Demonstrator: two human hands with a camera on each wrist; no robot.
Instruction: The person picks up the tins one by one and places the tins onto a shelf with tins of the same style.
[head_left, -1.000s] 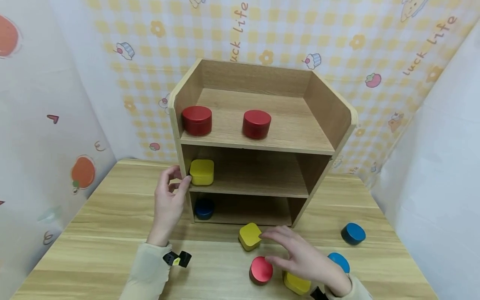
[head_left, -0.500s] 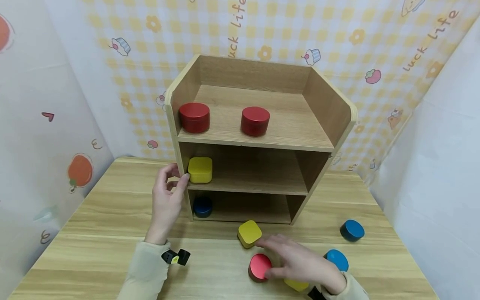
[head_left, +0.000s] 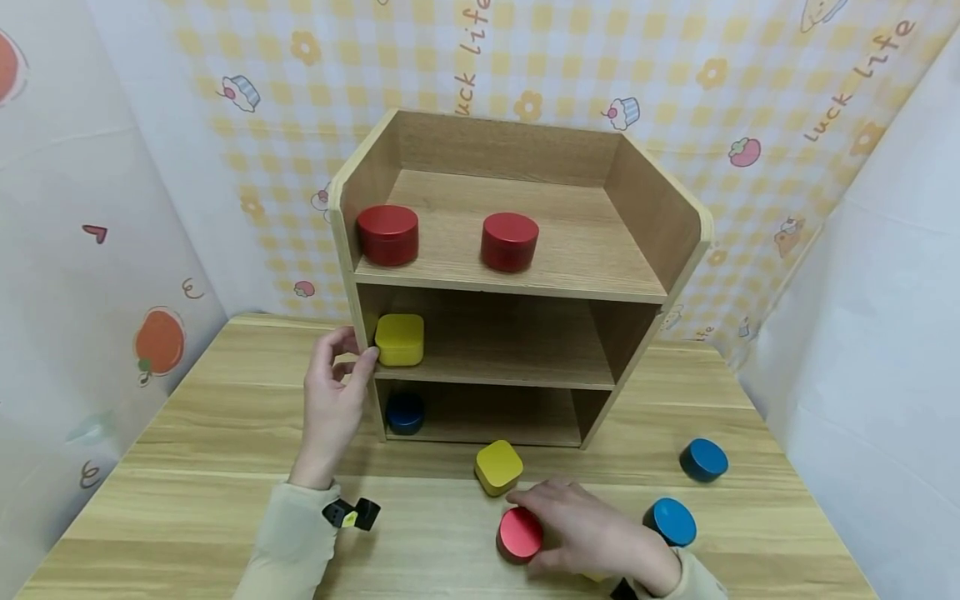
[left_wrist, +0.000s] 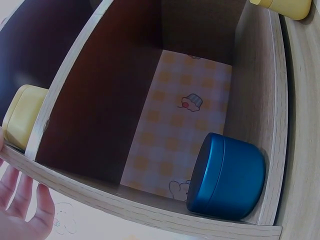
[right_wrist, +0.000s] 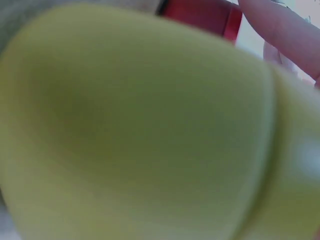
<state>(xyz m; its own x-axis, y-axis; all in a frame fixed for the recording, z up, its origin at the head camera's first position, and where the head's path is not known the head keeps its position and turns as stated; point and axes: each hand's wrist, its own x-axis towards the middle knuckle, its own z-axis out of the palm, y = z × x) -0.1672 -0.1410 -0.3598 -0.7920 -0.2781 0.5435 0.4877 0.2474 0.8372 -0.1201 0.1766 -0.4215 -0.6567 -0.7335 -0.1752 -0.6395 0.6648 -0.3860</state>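
Fingers of the right hand [head_left: 592,537] curl around the red tin [head_left: 519,534] on the desk [head_left: 225,500], directly below the shelf [head_left: 678,250]; the left hand [head_left: 335,400] grips the shelf's left wall.

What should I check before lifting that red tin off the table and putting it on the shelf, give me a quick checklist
1. Right hand on the red tin on the table: ok, fingers curl round its edge.
2. Grip firm enough to lift: cannot tell, the wrist view is blocked by a blurred yellow tin.
3. Room on the top shelf: ok, bare board to the right of the two red tins.
4. Shelf unit steadied: ok, left hand holds its left front edge.
5. Path upward: ok, though the yellow tin on the table sits close in front of the shelf.
6. Blue tins at right: ok, apart from the hand.
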